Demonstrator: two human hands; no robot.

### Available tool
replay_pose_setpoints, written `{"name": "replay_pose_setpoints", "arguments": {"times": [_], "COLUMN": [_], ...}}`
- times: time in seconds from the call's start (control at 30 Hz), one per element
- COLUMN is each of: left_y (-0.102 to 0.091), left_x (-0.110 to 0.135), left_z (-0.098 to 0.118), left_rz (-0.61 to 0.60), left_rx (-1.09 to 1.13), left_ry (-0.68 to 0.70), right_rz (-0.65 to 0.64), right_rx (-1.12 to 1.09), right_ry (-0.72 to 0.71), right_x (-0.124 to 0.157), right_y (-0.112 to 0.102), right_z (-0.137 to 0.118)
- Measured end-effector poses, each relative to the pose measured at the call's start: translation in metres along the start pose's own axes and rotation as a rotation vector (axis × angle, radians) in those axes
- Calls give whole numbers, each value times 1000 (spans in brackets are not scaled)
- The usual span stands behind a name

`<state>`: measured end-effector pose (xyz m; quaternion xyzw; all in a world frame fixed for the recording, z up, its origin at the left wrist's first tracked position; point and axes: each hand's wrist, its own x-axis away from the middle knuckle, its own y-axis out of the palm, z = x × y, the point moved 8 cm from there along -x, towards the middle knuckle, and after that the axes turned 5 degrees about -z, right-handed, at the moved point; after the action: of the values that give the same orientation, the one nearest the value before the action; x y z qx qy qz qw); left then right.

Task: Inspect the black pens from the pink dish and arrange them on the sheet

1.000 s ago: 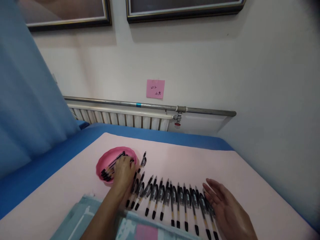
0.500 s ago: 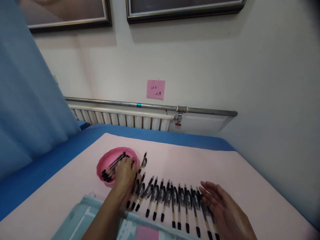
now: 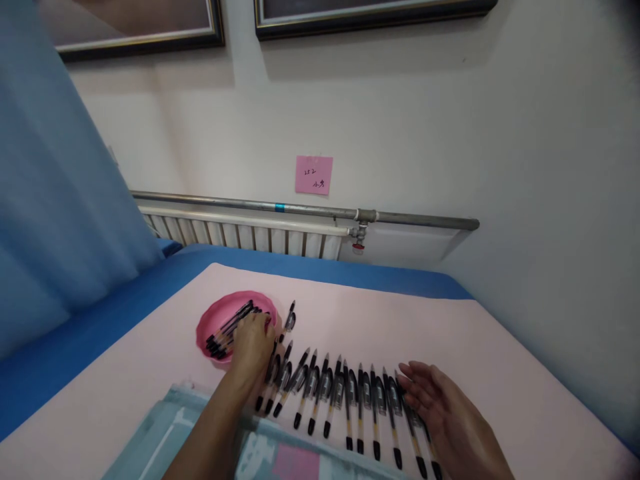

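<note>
The left hand (image 3: 254, 341) is bending over the four-o'clock side of a pink, wavy-rimmed oval bowl (image 3: 219, 311) of black-and-clear plastic pens (image 3: 233, 322), its grip too hidden to tell. At four o'clock from the bowl, a row of matching pens (image 3: 353, 387) is lying on a pale pink sheet (image 3: 375, 323), and the right hand (image 3: 447, 410), loosely extended, is partly hiding its four-o'clock end.

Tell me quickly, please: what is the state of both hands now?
Left hand: over the pink bowl; open or closed cannot be told.
Right hand: open, beside the row of pens.
</note>
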<state>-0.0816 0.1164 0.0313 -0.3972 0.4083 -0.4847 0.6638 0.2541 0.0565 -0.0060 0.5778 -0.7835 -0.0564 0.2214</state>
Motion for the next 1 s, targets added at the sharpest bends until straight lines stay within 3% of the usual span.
{"name": "replay_pose_setpoints", "arguments": {"times": [0.13,0.23,0.37,0.47,0.7,1.0], "left_y": [-4,-2,20,42,64,60], "left_x": [2,5,2,-10,-41,-37], "left_z": [6,26,65,82,81,77], "left_rz": [22,21,-82,-164,-300,-274], "left_rx": [-7,-17,-78,-177,-360,-414], "left_ry": [32,103,195,140,-48,-83], "right_rz": [-6,-23,-60,-78,-161,-243], "right_rx": [13,4,2,14,22,70], "right_ry": [-13,-10,6,-12,-39,-77], "right_x": [1,4,10,12,17,26], "right_y": [2,6,13,16,18,25], "right_z": [-1,-1,1,0,-8,-14]}}
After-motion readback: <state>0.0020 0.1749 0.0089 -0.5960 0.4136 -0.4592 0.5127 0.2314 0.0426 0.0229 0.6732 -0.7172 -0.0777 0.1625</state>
